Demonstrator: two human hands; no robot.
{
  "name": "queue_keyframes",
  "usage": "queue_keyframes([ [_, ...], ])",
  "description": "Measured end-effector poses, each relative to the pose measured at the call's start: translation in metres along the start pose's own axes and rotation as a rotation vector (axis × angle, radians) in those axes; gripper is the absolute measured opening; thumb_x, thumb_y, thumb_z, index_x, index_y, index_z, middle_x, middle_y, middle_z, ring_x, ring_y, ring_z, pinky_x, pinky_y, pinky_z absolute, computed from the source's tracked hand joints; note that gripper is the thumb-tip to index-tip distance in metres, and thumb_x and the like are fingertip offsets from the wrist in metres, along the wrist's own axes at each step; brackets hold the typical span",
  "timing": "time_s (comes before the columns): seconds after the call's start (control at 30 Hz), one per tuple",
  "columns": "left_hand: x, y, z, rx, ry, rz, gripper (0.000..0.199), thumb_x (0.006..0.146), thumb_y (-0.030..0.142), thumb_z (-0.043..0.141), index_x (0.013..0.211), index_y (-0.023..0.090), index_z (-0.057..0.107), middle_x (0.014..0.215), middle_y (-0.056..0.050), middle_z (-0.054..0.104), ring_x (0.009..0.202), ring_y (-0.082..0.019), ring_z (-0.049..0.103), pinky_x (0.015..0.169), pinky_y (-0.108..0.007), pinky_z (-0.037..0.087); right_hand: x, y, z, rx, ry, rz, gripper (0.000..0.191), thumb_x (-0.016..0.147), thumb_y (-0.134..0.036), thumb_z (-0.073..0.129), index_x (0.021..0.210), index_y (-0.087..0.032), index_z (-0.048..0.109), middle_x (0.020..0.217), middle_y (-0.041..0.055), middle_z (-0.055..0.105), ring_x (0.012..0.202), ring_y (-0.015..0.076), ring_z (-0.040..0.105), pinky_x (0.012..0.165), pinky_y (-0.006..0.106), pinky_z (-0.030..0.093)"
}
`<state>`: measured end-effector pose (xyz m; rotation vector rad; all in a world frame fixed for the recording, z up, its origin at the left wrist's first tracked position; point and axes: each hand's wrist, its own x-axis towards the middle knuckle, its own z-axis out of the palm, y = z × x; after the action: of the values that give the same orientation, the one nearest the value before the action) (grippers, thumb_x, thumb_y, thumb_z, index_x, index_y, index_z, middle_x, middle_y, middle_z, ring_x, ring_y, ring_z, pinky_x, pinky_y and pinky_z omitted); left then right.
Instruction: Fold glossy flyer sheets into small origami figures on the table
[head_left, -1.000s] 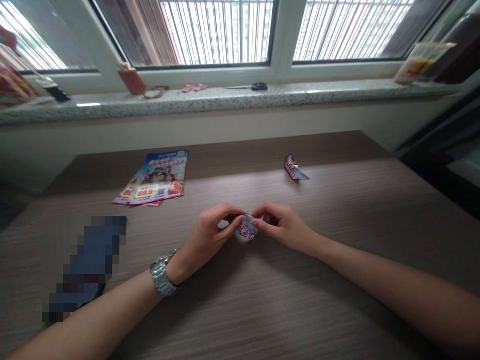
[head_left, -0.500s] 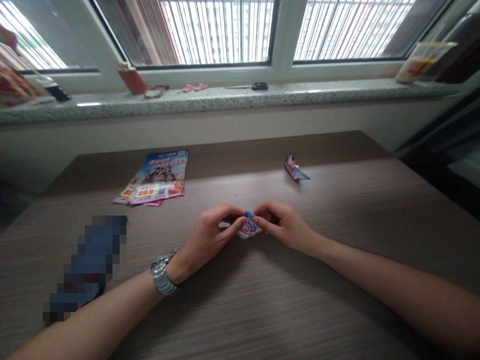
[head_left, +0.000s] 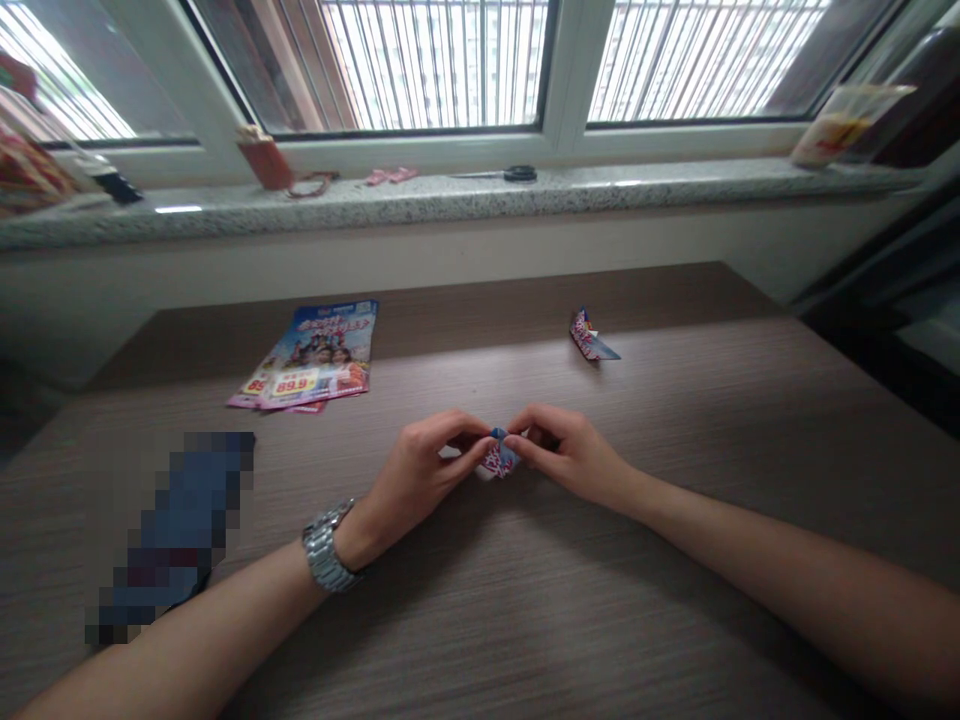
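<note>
A small folded piece of printed paper (head_left: 499, 459), blue with red and white lettering, is held just above the table in front of me. My left hand (head_left: 427, 460) pinches its left side between thumb and fingers. From the right, my right hand (head_left: 568, 450) pinches the upper edge, with the two thumbs close together. Parts of the paper are covered by the fingers. Farther off to the right lies another folded paper shape (head_left: 590, 337) in similar print, tilted up from the table.
Printed flyers (head_left: 322, 355) lie stacked at the back left of the wooden table (head_left: 637, 620). A pixelated dark blue object (head_left: 180, 520) lies beside my left forearm. On the stone windowsill (head_left: 420, 205) are scissors (head_left: 517, 174), a red container (head_left: 266, 162) and a plastic cup (head_left: 844, 125).
The fingertips and thumbs have shifted slightly on the paper, and its top edge now looks more pressed together. Everything else has stayed in place.
</note>
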<state>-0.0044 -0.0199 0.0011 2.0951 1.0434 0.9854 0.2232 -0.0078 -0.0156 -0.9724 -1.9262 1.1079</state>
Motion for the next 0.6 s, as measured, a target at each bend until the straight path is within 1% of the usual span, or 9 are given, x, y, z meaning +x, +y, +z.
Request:
queue_keyframes([
  [0.1, 0.0008, 0.0005, -0.0004, 0.0, -0.001, -0.007, 0.004, 0.095, 0.017, 0.069, 0.097, 0.017, 0.073, 0.088, -0.001, 0.075, 0.077, -0.01, 0.069, 0.067, -0.015, 0.055, 0.0004, 0.0014, 0.0002, 0.02, 0.004, 0.01, 0.022, 0.098, -0.038, 0.064, 0.092, -0.017, 0.069, 0.072, -0.001, 0.064, 0.06, 0.0102, 0.055, 0.054, 0.022, 0.041],
  [0.33, 0.0006, -0.001, -0.0003, -0.021, 0.008, 0.0, 0.005, 0.096, 0.018, 0.069, 0.098, 0.017, 0.073, 0.09, -0.002, 0.075, 0.079, -0.01, 0.069, 0.068, -0.017, 0.055, 0.0005, 0.0038, 0.0005, 0.059, 0.013, 0.017, 0.024, 0.098, -0.041, 0.064, 0.092, -0.018, 0.067, 0.076, 0.0002, 0.063, 0.062, 0.0106, 0.056, 0.055, 0.023, 0.043],
  [0.47, 0.0012, -0.0022, -0.0002, -0.019, 0.027, -0.004, 0.006, 0.096, 0.019, 0.069, 0.1, 0.018, 0.073, 0.091, -0.002, 0.075, 0.08, -0.011, 0.07, 0.07, -0.017, 0.055, -0.0006, 0.006, 0.0009, 0.078, 0.024, 0.025, 0.026, 0.099, -0.043, 0.062, 0.095, -0.018, 0.065, 0.078, 0.0005, 0.063, 0.062, 0.0109, 0.057, 0.055, 0.023, 0.044],
  [0.6, 0.0008, -0.0037, -0.0002, -0.062, 0.051, -0.05, 0.007, 0.097, 0.023, 0.069, 0.1, 0.018, 0.072, 0.089, -0.002, 0.074, 0.079, -0.011, 0.071, 0.072, -0.019, 0.057, -0.0004, 0.009, 0.0013, 0.103, 0.054, 0.041, 0.024, 0.099, -0.044, 0.06, 0.099, -0.02, 0.062, 0.076, -0.0006, 0.063, 0.061, 0.0111, 0.058, 0.054, 0.023, 0.045],
])
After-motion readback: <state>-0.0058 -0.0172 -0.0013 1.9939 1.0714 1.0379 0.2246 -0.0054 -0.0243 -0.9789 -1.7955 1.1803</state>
